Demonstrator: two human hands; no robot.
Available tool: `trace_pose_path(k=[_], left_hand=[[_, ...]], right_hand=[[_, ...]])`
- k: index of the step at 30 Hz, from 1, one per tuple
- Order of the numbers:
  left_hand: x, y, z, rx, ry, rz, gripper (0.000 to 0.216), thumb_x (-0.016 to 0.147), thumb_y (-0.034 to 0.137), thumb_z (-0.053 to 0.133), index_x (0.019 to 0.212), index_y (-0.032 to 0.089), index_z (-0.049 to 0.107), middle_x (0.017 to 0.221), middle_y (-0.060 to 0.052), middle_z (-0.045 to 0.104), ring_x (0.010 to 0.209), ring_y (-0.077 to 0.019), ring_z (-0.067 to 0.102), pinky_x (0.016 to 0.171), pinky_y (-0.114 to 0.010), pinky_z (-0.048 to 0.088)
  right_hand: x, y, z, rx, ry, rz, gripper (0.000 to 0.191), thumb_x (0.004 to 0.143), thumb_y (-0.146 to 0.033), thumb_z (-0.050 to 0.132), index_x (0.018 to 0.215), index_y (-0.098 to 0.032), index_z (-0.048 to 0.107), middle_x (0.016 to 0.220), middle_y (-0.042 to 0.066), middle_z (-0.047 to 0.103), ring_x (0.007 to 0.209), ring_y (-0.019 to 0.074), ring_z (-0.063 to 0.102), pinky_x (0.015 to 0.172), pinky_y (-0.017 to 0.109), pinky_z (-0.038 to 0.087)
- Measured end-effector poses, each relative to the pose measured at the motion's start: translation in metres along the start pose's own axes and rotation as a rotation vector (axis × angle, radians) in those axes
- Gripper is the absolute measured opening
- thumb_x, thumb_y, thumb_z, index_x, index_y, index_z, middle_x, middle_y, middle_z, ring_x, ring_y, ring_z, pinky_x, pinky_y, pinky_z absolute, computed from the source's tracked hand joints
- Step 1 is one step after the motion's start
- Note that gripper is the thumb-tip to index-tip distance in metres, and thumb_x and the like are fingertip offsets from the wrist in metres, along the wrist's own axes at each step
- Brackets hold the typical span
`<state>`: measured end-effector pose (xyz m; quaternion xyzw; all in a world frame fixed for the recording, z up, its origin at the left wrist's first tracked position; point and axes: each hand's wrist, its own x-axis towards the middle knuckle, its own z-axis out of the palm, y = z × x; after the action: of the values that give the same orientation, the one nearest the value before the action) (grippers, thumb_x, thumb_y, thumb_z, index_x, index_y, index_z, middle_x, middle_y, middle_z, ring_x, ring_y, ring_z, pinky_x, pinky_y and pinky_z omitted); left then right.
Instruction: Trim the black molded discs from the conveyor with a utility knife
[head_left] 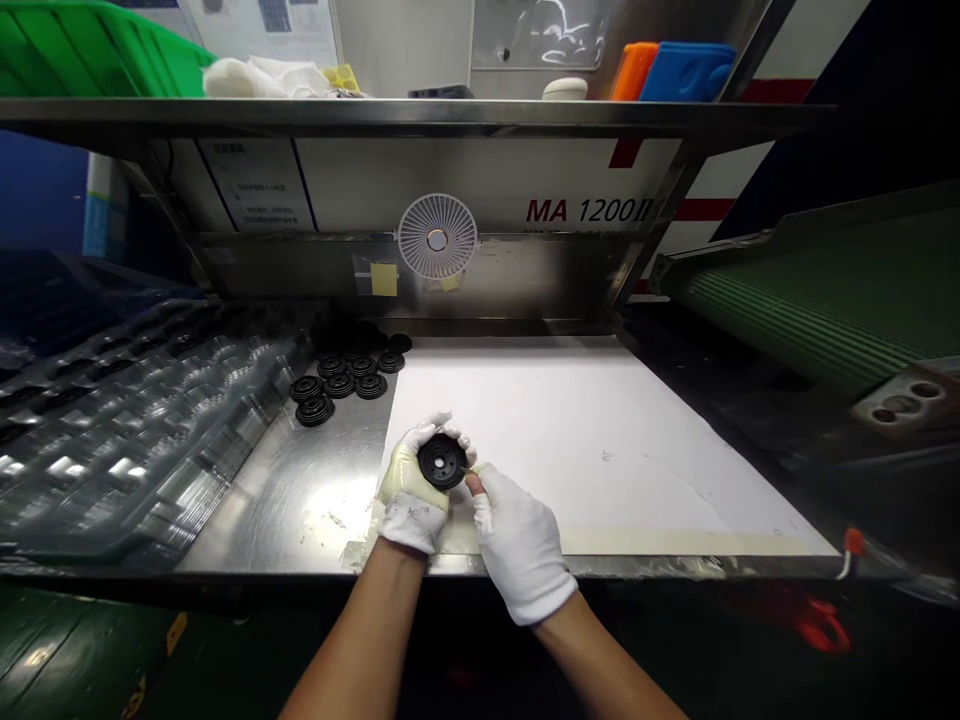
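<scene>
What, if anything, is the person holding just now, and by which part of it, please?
The left hand holds a black disc by its rim, and the right hand pinches the rim at the opposite side.

Red "MA 1200II", on white machine panel (pixel 465 170)

The left hand (pixel 411 492) wears white cloth with a yellowish, rubbery coating, the right hand (pixel 521 543) plain matt cloth. Between them sits a black disc (pixel 442 461), matt plastic or rubber. Left of the hands, the steel counter (pixel 285 510) is glossy but smudged, the clear plastic tray (pixel 150 430) shiny; ahead lies smooth, matt white paper (pixel 600 440).
</scene>
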<state>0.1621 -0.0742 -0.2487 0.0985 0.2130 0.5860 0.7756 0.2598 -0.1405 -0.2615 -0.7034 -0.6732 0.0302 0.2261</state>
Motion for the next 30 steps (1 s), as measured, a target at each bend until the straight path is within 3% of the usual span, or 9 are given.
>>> trace_pose_path(k=[4, 7, 11, 15, 21, 26, 30], left_hand=[[0.002, -0.007, 0.003, -0.041, 0.026, 0.07, 0.005, 0.072, 0.015, 0.058, 0.077, 0.015, 0.058, 0.063, 0.0, 0.054, 0.06, -0.0108, 0.055, 0.06, -0.025, 0.049], [0.0, -0.007, -0.003, -0.031, 0.023, 0.12, 0.012, 0.072, 0.016, 0.058, 0.084, 0.016, 0.06, 0.069, -0.002, 0.058, 0.066, -0.0128, 0.058, 0.067, -0.03, 0.051], [-0.006, 0.0, -0.01, 0.073, -0.034, -0.023, 0.028, 0.071, 0.02, 0.053, 0.098, 0.013, 0.06, 0.084, -0.011, 0.063, 0.079, -0.0237, 0.061, 0.072, -0.044, 0.051], [-0.008, -0.002, -0.003, 0.02, 0.003, 0.001, 0.016, 0.07, 0.018, 0.053, 0.083, 0.013, 0.061, 0.066, -0.005, 0.058, 0.064, -0.0176, 0.058, 0.066, -0.037, 0.051], [-0.005, -0.006, 0.007, -0.038, 0.075, 0.041, 0.004, 0.07, 0.016, 0.057, 0.073, 0.015, 0.059, 0.063, -0.001, 0.056, 0.06, -0.0123, 0.056, 0.065, -0.03, 0.051], [-0.009, 0.007, 0.002, -0.016, 0.09, 0.015, 0.006, 0.071, 0.013, 0.055, 0.075, 0.013, 0.06, 0.075, -0.006, 0.062, 0.078, -0.022, 0.062, 0.077, -0.044, 0.051], [-0.019, 0.01, 0.004, -0.003, 0.124, 0.043, 0.012, 0.071, 0.012, 0.055, 0.081, 0.012, 0.061, 0.086, -0.01, 0.065, 0.094, -0.0285, 0.06, 0.083, -0.049, 0.048]], right_hand=[[-0.007, -0.009, 0.0, 0.046, -0.017, -0.037, 0.022, 0.092, -0.03, 0.034, 0.089, -0.025, 0.056, 0.075, -0.002, 0.065, 0.063, 0.0138, 0.058, 0.055, 0.027, 0.027], [-0.01, -0.014, 0.001, 0.052, -0.045, -0.041, 0.024, 0.092, -0.031, 0.034, 0.083, -0.024, 0.055, 0.072, -0.002, 0.064, 0.062, 0.0144, 0.058, 0.054, 0.028, 0.026], [-0.006, -0.006, 0.001, 0.076, -0.028, -0.049, 0.023, 0.092, -0.031, 0.034, 0.085, -0.025, 0.055, 0.074, -0.002, 0.064, 0.062, 0.0142, 0.058, 0.055, 0.027, 0.027], [-0.003, 0.0, -0.001, 0.068, -0.015, -0.016, 0.024, 0.092, -0.032, 0.034, 0.085, -0.024, 0.055, 0.073, -0.001, 0.064, 0.061, 0.0139, 0.057, 0.055, 0.026, 0.027], [-0.014, -0.008, -0.005, 0.222, -0.067, -0.05, 0.027, 0.092, -0.031, 0.032, 0.085, -0.024, 0.057, 0.074, 0.0, 0.064, 0.064, 0.0145, 0.056, 0.057, 0.025, 0.03], [-0.011, 0.003, -0.017, 0.505, -0.087, 0.023, 0.034, 0.093, -0.038, 0.028, 0.075, -0.023, 0.052, 0.065, -0.003, 0.057, 0.06, 0.0121, 0.051, 0.057, 0.023, 0.034], [0.003, 0.014, -0.024, 0.591, -0.044, 0.069, 0.034, 0.09, -0.046, 0.032, 0.07, -0.022, 0.047, 0.062, -0.004, 0.05, 0.058, 0.0113, 0.047, 0.057, 0.023, 0.034]])
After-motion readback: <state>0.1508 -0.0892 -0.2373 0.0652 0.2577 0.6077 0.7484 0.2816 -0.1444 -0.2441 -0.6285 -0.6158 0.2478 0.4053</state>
